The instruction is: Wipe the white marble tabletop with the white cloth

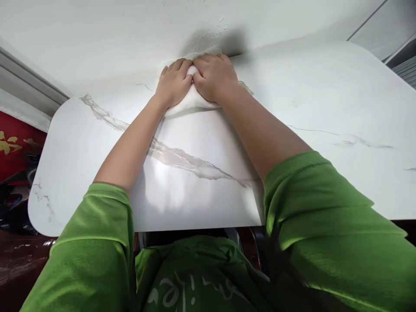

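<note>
Both hands are stretched out to the far edge of the table [325,108], where it meets a plain white wall [130,34]. The left hand [173,82] and the right hand [214,76] sit side by side, thumbs touching, on top of a bunched white cloth [191,102]. The fingers of each hand are bent and closed down over the far side of the cloth, so both hands grasp it and press it against the tabletop. The fingertips themselves lie close against the wall and are partly in shadow.

The cloth lies at the back of the table, roughly in the middle of its width, right at the foot of the wall. Its near edge shows below the palms as a pale curved fold, and a thin, paler bit of it sticks out just to the right of the right wrist.

The table is white with rounded corners and a grey marble vein [182,158] that runs slantwise between the two forearms. The arms are bare from the elbows down, with a green left sleeve [97,242] and a green right sleeve [325,203] pushed up. At the left, beyond the table's edge, stands a red surface with gold marks [16,143].
</note>
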`<state>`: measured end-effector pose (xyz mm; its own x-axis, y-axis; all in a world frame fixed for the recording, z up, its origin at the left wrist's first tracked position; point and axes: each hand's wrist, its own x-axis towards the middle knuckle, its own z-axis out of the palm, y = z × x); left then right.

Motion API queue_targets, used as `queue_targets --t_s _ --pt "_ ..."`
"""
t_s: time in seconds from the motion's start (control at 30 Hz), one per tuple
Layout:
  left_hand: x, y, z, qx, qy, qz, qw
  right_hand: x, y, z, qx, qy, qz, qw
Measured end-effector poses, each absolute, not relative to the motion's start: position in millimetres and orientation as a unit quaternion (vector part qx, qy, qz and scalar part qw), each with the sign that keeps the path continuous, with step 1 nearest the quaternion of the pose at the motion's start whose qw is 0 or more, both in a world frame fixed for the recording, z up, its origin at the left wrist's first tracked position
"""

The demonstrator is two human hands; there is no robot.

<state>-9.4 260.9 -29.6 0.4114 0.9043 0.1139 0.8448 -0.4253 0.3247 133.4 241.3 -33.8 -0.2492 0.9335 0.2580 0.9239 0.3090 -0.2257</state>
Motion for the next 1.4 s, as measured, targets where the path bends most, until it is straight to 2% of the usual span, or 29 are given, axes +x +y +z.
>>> queue_targets --t_s 0.5,0.73,1.4 --pt "-3 227 -23 0.801 0.575 0.141 0.087 130 219 -32 -0.604 -0.782 0.01 0.152" --pt "-9 201 -28 0.815 0.554 0.143 0.095 134 193 -42 -0.594 -0.784 0.026 0.179" --pt "-45 10 -14 0.835 0.534 0.101 0.084 107 5 -40 -0.547 -0.812 0.009 0.203"
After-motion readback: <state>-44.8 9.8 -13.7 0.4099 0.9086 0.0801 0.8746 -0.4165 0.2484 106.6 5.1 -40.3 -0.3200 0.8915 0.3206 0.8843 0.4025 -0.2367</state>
